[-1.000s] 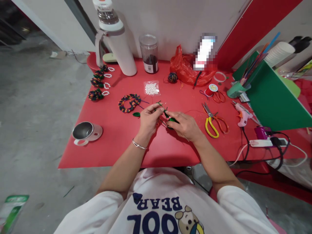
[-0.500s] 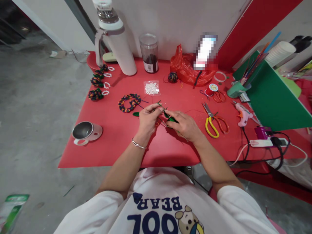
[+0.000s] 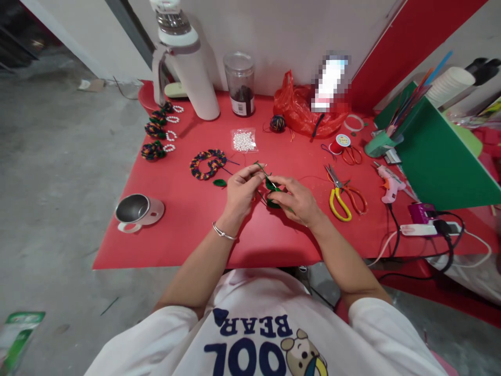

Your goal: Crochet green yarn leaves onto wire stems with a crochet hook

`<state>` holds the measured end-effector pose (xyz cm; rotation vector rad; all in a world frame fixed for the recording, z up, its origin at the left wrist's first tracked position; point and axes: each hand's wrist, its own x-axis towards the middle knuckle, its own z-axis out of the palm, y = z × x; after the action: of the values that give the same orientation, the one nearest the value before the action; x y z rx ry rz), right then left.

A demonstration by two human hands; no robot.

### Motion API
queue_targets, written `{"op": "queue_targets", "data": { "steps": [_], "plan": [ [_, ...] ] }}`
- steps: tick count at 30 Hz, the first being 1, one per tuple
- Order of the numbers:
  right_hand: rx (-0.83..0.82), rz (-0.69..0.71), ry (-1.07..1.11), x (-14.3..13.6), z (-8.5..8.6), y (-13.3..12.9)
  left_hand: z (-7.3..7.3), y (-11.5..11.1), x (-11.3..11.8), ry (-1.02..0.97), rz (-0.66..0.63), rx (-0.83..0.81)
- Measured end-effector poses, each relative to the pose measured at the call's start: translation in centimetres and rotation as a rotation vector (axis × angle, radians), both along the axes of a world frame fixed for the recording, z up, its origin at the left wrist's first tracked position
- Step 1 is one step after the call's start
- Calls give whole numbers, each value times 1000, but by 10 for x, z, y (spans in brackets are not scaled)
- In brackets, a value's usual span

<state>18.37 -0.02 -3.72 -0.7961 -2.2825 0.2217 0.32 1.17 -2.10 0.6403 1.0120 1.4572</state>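
My left hand (image 3: 241,189), a bracelet at its wrist, pinches green yarn (image 3: 258,165) between thumb and fingers. Close against it, my right hand (image 3: 293,197) is closed on a thin metal crochet hook (image 3: 274,184), mostly hidden by the fingers. Dark green crocheted yarn (image 3: 273,203) hangs under the right fingers. Just left of my left hand lies a small green crocheted leaf (image 3: 219,183). Behind it rests a curled multicoloured crocheted strip (image 3: 207,165) with loose yarn ends.
Pliers (image 3: 338,196) and a pink glue gun (image 3: 389,185) lie on the right, near a power strip (image 3: 418,230). A mug (image 3: 151,211) stands at left. Toward the back are a bag of white beads (image 3: 243,141), a yarn ball (image 3: 277,123), a jar (image 3: 240,86) and a tall bottle (image 3: 195,75).
Both hands have shifted slightly to the right. My right fingers and the hook have changed angle against the green yarn, and more of the leaf on the table shows.
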Motion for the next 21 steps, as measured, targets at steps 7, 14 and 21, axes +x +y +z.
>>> {"op": "queue_targets", "data": {
  "steps": [7, 14, 21],
  "plan": [
    [1, 6, 168, 1, -6, 3, -11, -1, -1, 135, -70, 104],
    [38, -128, 116, -6, -12, -2, -14, -5, 12, 109, 26, 78],
    [75, -169, 168, -10, -25, -4, -4, -8, 13, -159, -106, -87]
  ]
}}
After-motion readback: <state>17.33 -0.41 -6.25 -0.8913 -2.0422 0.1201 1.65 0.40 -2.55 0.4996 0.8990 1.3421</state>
